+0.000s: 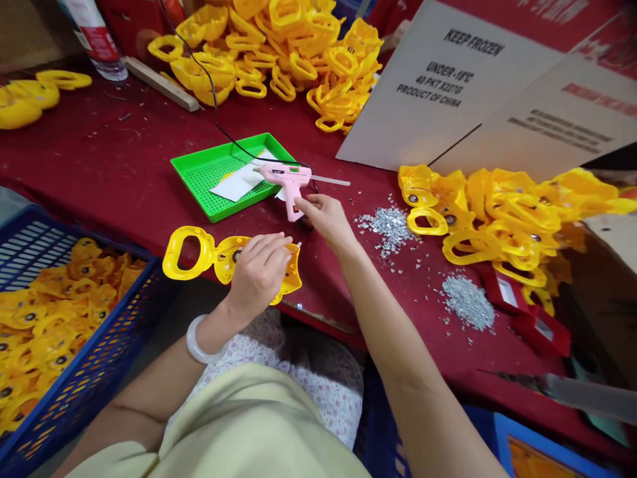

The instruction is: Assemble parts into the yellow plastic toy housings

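Observation:
A yellow plastic piece (221,259) with a ring-shaped handle lies at the table's front edge, its hollow side up. My left hand (259,273) is closed over its right part, fingers pressed together and hiding some of it. A pink glue gun (290,182) rests by the right end of the green tray (213,211), its nozzle over the tray. My right hand (321,216) pinches the lower part of the gun's handle. White paper (243,179) lies in the tray.
Yellow pieces pile up at the back (279,40) and on the right (502,206). Small shiny bits (391,229) form two heaps. A white carton (448,99) leans behind them. A blue basket (94,365) of yellow pieces stands at left; a blade (587,395) lies at right.

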A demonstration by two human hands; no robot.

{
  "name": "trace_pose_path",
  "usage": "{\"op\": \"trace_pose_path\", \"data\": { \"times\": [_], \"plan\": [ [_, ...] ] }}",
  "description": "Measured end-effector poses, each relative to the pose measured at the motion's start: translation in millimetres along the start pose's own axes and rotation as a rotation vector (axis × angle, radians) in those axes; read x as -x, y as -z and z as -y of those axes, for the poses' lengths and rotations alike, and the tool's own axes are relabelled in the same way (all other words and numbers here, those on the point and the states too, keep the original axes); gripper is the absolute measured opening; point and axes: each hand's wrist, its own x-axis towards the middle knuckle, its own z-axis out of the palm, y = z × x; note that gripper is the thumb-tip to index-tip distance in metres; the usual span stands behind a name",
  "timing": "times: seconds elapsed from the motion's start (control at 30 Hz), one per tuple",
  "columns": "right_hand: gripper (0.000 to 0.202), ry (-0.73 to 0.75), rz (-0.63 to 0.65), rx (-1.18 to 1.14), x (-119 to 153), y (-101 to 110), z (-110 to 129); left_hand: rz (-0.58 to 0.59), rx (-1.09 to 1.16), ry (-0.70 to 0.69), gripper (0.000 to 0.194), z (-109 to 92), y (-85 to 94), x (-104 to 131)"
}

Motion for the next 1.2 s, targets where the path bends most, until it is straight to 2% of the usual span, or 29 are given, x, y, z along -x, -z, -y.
{"op": "trace_pose_path", "data": {
  "times": [0.13,0.23,0.37,0.5,0.63,0.73,0.83,1.2],
  "plan": [
    [0.032,-0.133,0.129,-0.253,-13.9,-24.7,8.6,-0.016,-0.077,0.096,0.015,19.7,11.8,-0.6],
    [0.024,-0.235,0.116,-0.385,-14.0,-31.3,13.1,-0.029,-0.118,0.158,0.014,30.9,14.6,-2.1],
    [0.02,-0.233,0.117,-0.412,0.0,-17.7,24.3,-0.066,-0.194,0.217,0.012,42.0,17.0,-5.3],
    [0.023,-0.22,0.295,-0.396,33.0,9.7,41.3,-0.07,-0.248,0.286,0.011,45.0,18.2,-8.0],
    [0.024,-0.359,0.423,-0.363,72.1,27.1,50.9,-0.098,-0.239,0.38,0.013,42.5,16.7,-10.4],
    [0.024,-0.463,0.461,-0.325,94.4,30.3,50.9,-0.104,-0.227,0.412,0.014,41.2,15.4,-11.7],
    [0.029,-0.493,0.46,-0.296,106.0,30.1,48.9,-0.094,-0.226,0.429,0.016,40.8,15.0,-12.3],
    [0.031,-0.501,0.455,-0.274,111.2,23.3,42.4,-0.101,-0.207,0.449,0.018,41.0,14.2,-11.4]
  ]
}}
